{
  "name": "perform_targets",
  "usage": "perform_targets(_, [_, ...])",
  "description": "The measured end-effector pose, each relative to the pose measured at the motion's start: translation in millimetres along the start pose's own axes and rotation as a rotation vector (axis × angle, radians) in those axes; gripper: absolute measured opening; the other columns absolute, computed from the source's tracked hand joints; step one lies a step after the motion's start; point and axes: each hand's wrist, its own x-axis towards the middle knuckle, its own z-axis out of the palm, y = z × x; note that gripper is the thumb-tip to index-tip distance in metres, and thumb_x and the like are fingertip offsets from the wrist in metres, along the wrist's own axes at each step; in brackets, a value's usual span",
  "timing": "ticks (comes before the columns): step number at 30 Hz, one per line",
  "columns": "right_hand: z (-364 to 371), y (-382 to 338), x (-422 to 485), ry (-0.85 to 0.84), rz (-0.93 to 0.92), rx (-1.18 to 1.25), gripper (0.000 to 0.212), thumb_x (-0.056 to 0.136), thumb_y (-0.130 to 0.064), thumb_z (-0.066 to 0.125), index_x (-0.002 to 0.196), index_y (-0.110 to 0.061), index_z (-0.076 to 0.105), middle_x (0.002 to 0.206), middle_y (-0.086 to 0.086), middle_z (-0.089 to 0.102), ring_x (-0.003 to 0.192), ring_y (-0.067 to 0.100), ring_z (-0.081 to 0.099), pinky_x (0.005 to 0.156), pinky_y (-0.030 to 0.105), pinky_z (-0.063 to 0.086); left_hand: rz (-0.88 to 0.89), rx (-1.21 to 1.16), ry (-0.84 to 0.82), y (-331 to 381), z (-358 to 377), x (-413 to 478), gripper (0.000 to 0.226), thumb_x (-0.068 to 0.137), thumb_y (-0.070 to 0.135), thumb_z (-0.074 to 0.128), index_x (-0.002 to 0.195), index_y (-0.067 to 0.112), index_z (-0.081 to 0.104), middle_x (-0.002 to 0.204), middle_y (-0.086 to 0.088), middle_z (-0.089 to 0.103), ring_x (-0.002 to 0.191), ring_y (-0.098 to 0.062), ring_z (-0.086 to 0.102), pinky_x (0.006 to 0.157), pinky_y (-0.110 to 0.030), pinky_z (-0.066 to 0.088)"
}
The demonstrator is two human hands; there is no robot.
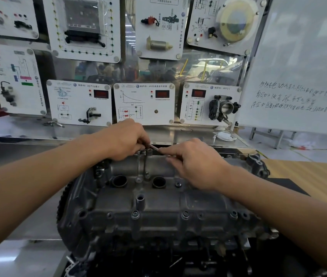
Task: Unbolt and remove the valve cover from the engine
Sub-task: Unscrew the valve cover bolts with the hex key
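Observation:
A dark grey metal valve cover (158,198) tops the engine in the middle of the view, with two round plug wells and a row of bolts (185,214) along its near edge. At the cover's far edge my left hand (126,140) curls its fingers around the head end of a thin metal wrench (154,147) sitting over a far bolt. My right hand (192,162) pinches the wrench's handle end just to the right. The tool's middle shows between the hands; the bolt under it is hidden.
Behind the engine a steel shelf (188,134) carries white training panels (143,103) with sensors and a throttle body (223,106). A whiteboard (298,76) stands at right. A wooden bench top (308,176) lies to the right, a grey surface (29,246) at left.

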Motion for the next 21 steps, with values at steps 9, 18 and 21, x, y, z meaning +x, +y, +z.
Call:
perform_targets(9, [-20, 43, 24, -0.098, 0.003, -0.461, 0.024, 0.100, -0.028, 0.046, 0.088, -0.020, 0.065, 0.088, 0.001, 0.062, 0.086, 0.024, 0.058, 0.069, 0.040, 0.053, -0.030, -0.010, -0.026, -3, 4, 3, 0.009, 0.089, 0.022, 0.067, 0.092, 0.019, 0.075, 0.079, 0.000, 0.073, 0.078, -0.019, 0.064, 0.085, -0.044, 0.053])
perform_targets(18, [-12, 46, 121, -0.270, -0.169, -0.645, 0.021, 0.093, -0.010, 0.053, 0.105, -0.018, 0.068, 0.107, 0.005, 0.062, 0.098, 0.028, 0.061, 0.074, 0.038, 0.052, -0.128, -0.101, 0.024, -5, 3, 7, 0.027, 0.093, 0.037, 0.063, 0.076, 0.019, 0.074, 0.068, 0.008, 0.067, 0.070, -0.012, 0.062, 0.071, -0.030, 0.047])
perform_targets(21, [0, 33, 156, -0.233, -0.348, -0.642, 0.028, 0.089, -0.004, 0.052, 0.107, -0.018, 0.069, 0.114, 0.002, 0.063, 0.108, 0.027, 0.060, 0.079, 0.040, 0.052, -0.180, -0.080, 0.034, -6, 1, 8, 0.037, 0.090, 0.039, 0.064, 0.063, 0.014, 0.070, 0.060, -0.001, 0.067, 0.063, -0.015, 0.061, 0.075, -0.039, 0.052])
